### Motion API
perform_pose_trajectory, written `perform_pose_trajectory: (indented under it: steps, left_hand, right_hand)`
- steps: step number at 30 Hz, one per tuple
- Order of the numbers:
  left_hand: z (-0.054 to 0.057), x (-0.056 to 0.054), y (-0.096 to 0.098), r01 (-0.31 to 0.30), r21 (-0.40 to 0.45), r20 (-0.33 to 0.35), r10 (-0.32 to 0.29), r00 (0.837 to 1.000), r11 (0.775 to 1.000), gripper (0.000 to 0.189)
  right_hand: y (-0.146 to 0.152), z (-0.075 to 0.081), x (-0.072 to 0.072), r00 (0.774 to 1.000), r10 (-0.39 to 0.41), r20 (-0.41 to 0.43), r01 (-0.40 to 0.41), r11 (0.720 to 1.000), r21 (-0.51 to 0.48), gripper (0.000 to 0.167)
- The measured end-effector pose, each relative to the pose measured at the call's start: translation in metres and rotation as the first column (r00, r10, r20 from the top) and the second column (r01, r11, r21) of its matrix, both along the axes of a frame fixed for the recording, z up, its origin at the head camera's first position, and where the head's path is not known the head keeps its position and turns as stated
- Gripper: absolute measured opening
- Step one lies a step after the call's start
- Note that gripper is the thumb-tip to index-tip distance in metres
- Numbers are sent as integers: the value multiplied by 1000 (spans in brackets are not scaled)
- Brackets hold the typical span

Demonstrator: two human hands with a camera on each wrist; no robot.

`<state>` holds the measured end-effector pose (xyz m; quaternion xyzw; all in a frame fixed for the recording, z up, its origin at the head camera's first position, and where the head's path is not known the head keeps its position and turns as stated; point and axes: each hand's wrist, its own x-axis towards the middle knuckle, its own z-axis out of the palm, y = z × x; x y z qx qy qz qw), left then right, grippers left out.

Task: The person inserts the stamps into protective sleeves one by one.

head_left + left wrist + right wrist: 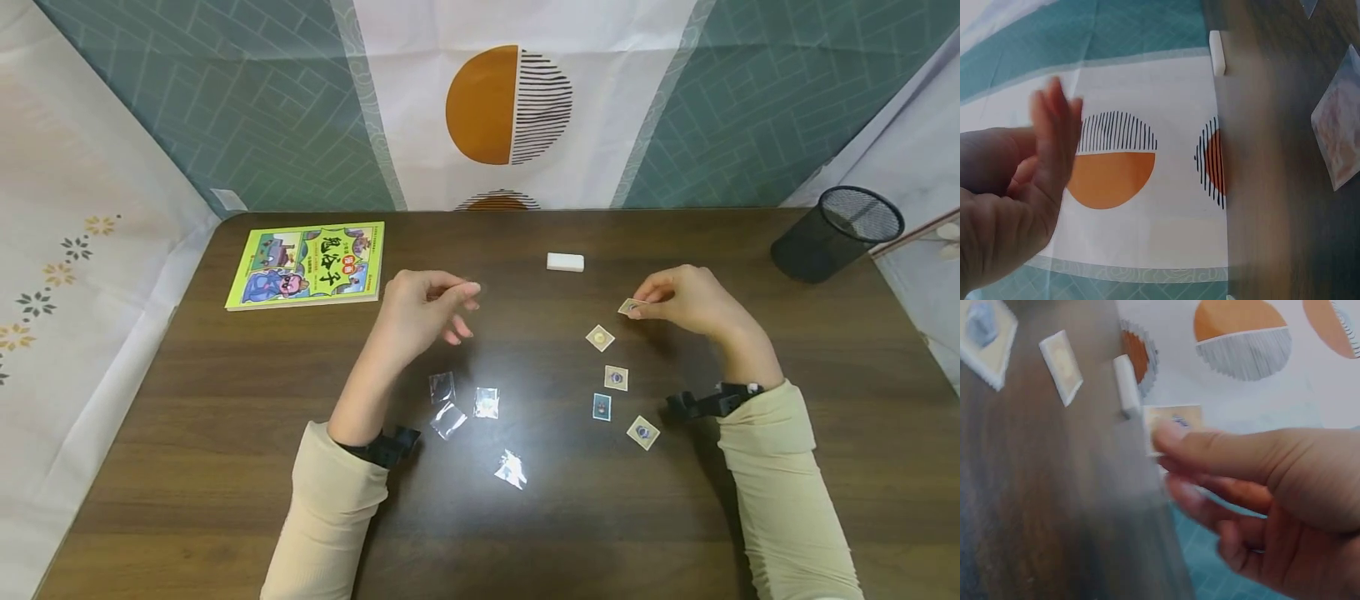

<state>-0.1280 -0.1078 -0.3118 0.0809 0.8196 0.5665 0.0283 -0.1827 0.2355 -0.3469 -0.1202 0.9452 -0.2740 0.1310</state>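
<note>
My right hand [686, 302] pinches a small square stamp-like card [632, 307] between thumb and fingers, above the table. The right wrist view shows this card [1175, 419] as tan with a dark mark. Below it on the table lie similar pieces: a tan one [600, 337], another tan one [617, 377], a blue one [602, 407] and a tilted tan one [642, 432]. My left hand [422, 312] hovers with loosely bent fingers and no visible object in it. Nearest it are small clear plastic sleeves [442, 387], [448, 421], a sleeve with contents [486, 402] and a shiny one [512, 469].
A green-yellow picture book [307, 265] lies at the back left of the brown table [225, 467]. A white block [565, 262] sits near the back edge. The black mesh pen holder [832, 233] stands at the back right. Behind hangs a patterned cloth [615, 100].
</note>
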Motion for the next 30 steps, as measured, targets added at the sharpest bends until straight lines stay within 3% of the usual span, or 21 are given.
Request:
perform_pose_trajectory:
  steps: [6,11,15,24,30]
  left_hand:
    - [0,0,2,76,65,67,-81,994,995,16]
    - [-3,1,7,132,-4,17,-132,991,991,16]
    - [-5,2,10,173,-65,-4,-174,985,983,16]
    - [-4,6,18,276,-15,13,-276,961,961,17]
    - [-3,8,24,210,-70,-34,-212,977,975,16]
  right_hand:
    - [-18,15,10,987,-152,-49,141,974,-174,24]
    - [-28,28,18,983,-182,-40,164,947,-278,30]
    - [-34,38,27,977,-183,-112,142,942,-303,30]
    - [-45,47,37,942,-163,-293,58,940,-336,20]
    - [-49,50,43,927,-92,-363,-31,947,-318,18]
